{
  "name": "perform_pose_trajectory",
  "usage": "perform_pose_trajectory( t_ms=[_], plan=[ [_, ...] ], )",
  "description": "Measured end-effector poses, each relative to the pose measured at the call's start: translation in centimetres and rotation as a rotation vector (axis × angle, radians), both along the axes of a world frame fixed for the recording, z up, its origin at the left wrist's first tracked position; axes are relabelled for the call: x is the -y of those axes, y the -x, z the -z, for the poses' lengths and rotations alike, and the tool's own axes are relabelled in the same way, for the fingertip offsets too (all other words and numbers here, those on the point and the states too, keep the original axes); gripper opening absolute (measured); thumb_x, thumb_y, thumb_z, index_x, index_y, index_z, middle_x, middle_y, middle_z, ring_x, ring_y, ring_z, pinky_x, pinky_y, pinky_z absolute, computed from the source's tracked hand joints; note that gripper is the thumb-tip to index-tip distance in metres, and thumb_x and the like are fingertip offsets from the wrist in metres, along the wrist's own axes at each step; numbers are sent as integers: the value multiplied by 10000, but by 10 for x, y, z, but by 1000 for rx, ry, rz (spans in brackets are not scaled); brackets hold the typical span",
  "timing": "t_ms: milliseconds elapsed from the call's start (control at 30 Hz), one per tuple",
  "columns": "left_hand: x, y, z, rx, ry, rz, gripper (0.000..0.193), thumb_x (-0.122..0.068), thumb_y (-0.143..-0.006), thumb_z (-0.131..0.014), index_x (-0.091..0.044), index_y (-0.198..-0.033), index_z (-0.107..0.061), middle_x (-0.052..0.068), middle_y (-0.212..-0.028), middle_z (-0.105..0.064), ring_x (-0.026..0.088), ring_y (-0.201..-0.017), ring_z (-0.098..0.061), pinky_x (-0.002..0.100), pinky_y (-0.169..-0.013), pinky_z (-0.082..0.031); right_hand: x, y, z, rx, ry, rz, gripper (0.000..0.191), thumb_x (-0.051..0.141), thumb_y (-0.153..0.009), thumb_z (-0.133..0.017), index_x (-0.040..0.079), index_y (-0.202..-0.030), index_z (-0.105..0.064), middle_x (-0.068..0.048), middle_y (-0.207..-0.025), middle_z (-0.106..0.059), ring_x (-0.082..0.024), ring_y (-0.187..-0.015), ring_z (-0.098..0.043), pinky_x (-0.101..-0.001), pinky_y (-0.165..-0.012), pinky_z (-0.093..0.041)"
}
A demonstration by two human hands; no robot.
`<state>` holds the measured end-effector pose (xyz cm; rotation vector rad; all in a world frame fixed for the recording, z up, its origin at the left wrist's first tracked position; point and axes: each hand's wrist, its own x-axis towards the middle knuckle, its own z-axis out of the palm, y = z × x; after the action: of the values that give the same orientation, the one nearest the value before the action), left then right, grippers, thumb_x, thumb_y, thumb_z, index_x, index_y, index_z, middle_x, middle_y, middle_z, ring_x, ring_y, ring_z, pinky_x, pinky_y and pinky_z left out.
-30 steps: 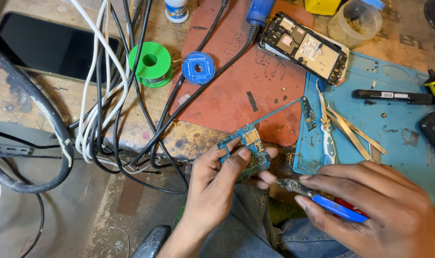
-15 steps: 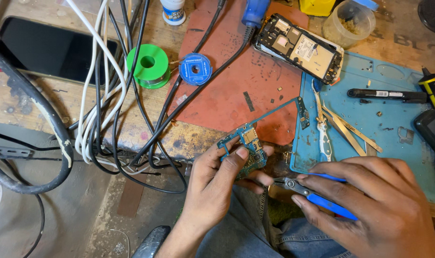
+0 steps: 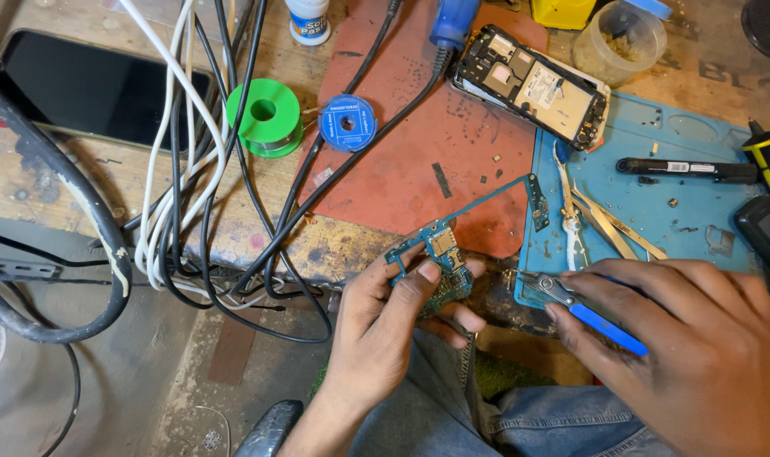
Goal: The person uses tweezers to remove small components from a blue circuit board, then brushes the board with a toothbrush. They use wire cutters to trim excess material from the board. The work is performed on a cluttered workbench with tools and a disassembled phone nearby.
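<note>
My left hand (image 3: 385,326) holds a small teal circuit board (image 3: 440,245) by its lower end, thumb pressed on its face, just off the front edge of the workbench. A thin arm of the board reaches up and right over the red mat (image 3: 419,161). My right hand (image 3: 690,347) grips blue-handled pliers (image 3: 584,309), whose metal tip points left toward the board with a short gap between them. An opened phone body (image 3: 533,85) lies at the top of the red mat.
A blue work mat (image 3: 698,211) holds tweezers (image 3: 605,220) and a black pen-like tool (image 3: 685,169). A green solder spool (image 3: 264,116) and a blue spool (image 3: 348,123) sit by tangled cables (image 3: 190,169). A dark phone (image 3: 89,89) lies at left, a plastic cup (image 3: 618,42) behind.
The pliers' tip has shifted slightly toward the board; my left hand keeps the board in nearly the same place.
</note>
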<state>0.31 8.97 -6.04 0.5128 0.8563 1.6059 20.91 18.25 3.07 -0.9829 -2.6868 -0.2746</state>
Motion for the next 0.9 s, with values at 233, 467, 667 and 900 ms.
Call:
perform_pose_trajectory(
  t_ms=[233, 467, 667, 900],
  plan=[
    [1, 0, 0, -15, 1, 4, 378, -174, -1071, -456, 72, -1312, -614, 176, -1200, -739, 201, -805, -751, 308, -628, -621, 0, -4, -2, -13, 20, -46, 275, 272, -702, -877, 138, -930, -800, 14, -952, -756, -180, -858, -683, -326, -718, -432],
    [-1, 0, 1, 2, 13, -6, 386, -167, -1059, -460, 59, -1340, -599, 177, -1191, -737, 207, -811, -753, 312, -634, -624, 1, -27, -3, -88, 215, 49, 418, 251, -640, -894, 145, -1030, -788, -2, -875, -750, -142, -735, -637, -290, -635, -455],
    [-3, 1, 1, 10, 43, -15, 387, -156, -1042, -472, 57, -1343, -589, 190, -1160, -745, 221, -794, -755, 319, -611, -626, 7, -12, 26, -432, 405, 181, 463, 131, -708, -886, 44, -1128, -710, -75, -947, -715, -133, -803, -699, -276, -717, -551],
    [-1, 1, 1, 22, 8, -23, 381, -163, -1054, -472, 84, -1318, -592, 205, -1167, -742, 212, -750, -731, 325, -588, -620, 12, 19, 52, -514, 454, 153, 327, 42, -766, -831, 50, -1080, -736, -77, -923, -748, -143, -780, -724, -285, -712, -559]
  ],
)
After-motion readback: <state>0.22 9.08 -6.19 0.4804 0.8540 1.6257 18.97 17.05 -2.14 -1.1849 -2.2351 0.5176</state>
